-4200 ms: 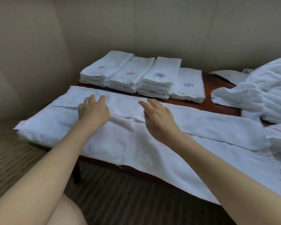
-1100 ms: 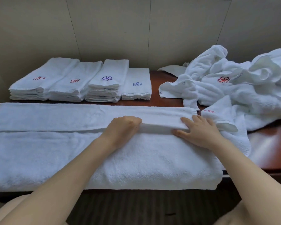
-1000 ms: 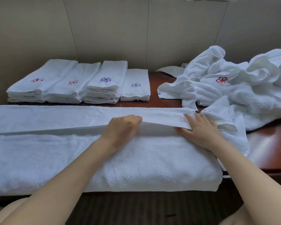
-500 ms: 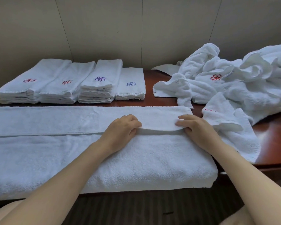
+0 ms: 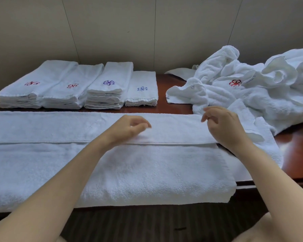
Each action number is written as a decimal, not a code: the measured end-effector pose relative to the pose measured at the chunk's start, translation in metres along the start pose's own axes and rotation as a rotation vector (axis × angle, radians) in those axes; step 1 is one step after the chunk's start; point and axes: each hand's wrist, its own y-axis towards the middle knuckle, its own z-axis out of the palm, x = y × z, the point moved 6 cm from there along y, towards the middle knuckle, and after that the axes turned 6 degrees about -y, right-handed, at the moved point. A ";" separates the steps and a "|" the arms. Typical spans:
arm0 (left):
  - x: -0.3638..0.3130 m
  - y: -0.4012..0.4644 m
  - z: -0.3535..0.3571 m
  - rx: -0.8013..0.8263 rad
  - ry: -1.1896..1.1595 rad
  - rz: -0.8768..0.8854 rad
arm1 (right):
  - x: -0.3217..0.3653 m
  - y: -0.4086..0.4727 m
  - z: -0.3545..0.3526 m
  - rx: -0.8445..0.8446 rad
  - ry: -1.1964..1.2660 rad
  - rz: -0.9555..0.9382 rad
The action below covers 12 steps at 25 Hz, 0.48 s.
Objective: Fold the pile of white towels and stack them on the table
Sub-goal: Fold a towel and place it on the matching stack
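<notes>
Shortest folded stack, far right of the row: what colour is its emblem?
Blue emblem, clearest in the head view.

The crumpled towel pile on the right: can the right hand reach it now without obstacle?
Probably yes. The right hand hovers loosely curled, holding nothing, just beside the crumpled towel pile, and nothing stands between them.

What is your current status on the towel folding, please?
Both hands, left hand and right hand, loosely curled, holding nothing. Long towel part-folded lengthwise. Unfolded pile crowds its right end.
</notes>
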 end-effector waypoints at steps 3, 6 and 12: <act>0.026 -0.002 -0.004 -0.007 0.606 -0.072 | 0.041 -0.002 0.028 0.137 0.053 -0.138; 0.052 -0.008 0.002 0.174 0.773 -0.191 | 0.074 -0.018 0.087 0.473 -0.095 -0.249; 0.092 -0.037 -0.074 -0.037 0.802 -0.440 | 0.137 -0.016 0.120 0.451 -0.108 -0.341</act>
